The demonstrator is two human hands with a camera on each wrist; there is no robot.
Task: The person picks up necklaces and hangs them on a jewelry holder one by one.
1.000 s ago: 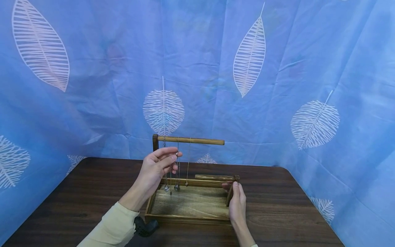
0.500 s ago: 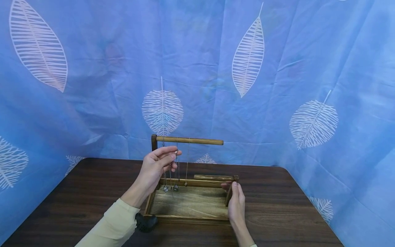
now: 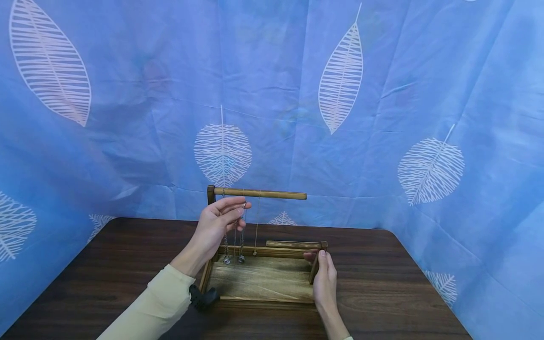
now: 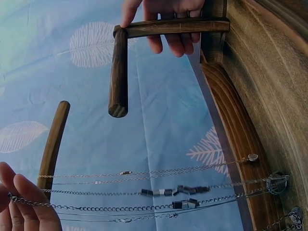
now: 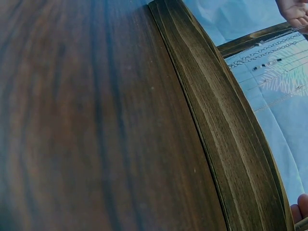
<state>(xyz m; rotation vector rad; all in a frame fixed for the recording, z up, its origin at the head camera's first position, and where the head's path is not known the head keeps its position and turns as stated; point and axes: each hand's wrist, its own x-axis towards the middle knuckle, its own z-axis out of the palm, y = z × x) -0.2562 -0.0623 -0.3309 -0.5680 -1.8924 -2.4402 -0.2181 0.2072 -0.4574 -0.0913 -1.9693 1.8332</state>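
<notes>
A wooden jewelry stand with a shallow tray [image 3: 263, 281] stands on the table, its tall upper bar [image 3: 280, 194] at left and a shorter lower bar [image 3: 293, 244] at right. Several thin necklaces hang from the upper bar, among them a fine one with a small pendant [image 3: 255, 253]. My left hand [image 3: 214, 226] is in front of that bar and pinches a silver chain necklace [image 4: 96, 208] between thumb and finger. Dark beads [image 4: 185, 204] show along the chains in the left wrist view. My right hand [image 3: 325, 278] grips the short post [image 4: 168, 27], thumb on one side, fingers behind.
The stand rests on a dark wood table [image 3: 382, 283]. Behind the table hangs a blue curtain [image 3: 280, 94] with white leaf prints. A dark wrist strap [image 3: 203, 298] on my left sleeve overlaps the tray's front left corner in the head view.
My left hand has risen slightly with the chain, and the low end that hung over the tray has gone up out of sight. The right hand keeps its grip on the post.
</notes>
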